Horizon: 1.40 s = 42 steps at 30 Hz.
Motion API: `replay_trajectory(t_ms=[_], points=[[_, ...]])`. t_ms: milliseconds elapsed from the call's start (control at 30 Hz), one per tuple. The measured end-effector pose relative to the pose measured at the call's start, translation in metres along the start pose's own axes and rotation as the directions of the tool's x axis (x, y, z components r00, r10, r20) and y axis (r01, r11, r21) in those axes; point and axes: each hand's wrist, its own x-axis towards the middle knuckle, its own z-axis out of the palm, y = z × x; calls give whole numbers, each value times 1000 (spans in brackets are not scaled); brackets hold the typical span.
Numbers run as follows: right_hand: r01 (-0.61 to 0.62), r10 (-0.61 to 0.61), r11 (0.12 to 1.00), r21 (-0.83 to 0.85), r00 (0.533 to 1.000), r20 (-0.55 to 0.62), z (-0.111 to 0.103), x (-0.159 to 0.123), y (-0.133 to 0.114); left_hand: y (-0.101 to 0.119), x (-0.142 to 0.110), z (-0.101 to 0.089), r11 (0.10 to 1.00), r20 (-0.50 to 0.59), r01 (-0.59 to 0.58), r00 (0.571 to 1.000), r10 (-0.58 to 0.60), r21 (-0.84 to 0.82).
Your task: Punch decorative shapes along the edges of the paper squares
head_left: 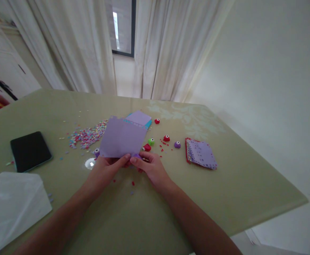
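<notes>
A sheet of light purple paper (pixel 123 137) is tilted up in front of me, with a few small holes near its top edge. My left hand (pixel 105 170) pinches its lower edge between thumb and fingers. At the lower right corner, my right hand (pixel 152 168) closes around a small purple craft punch (pixel 137 156), mostly covered by the fingers. The paper's corner meets the punch there; whether it sits inside the slot I cannot tell. Just beyond the hands lie a red punch (pixel 147 147) and a green punch (pixel 151 141). Another purple punch (pixel 96 152) stands left of the sheet.
Colourful confetti (pixel 88 136) is heaped at left, near a dark-screened tablet (pixel 30 151) and white sheet (pixel 11 209). More paper (pixel 139 117) lies behind. Red punches (pixel 166 138) (pixel 157 121), a purple punch (pixel 177 144) and a stack of punched paper (pixel 201 154) are right.
</notes>
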Motion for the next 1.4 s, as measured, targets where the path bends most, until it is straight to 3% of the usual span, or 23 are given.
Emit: replay_trajectory(t_ms=[433,833,1033,1200,1400], points=[[7,-7,1000,28,1000,-13,4,0,-1,5,-2,2,999,14,-27,1000,26,27],[1,2,997,79,999,-35,8,0,1,3,-4,5,998,14,44,999,-43,-52],[27,-28,994,104,1000,3,1,3,1,3,-5,3,1000,-92,-17,996,19,16],[98,-83,987,128,989,-123,-9,14,5,5,-7,0,996,-136,-20,990,32,87],[154,-133,986,62,957,-257,-19,26,6,3,-7,3,999,-115,-16,993,11,-39]])
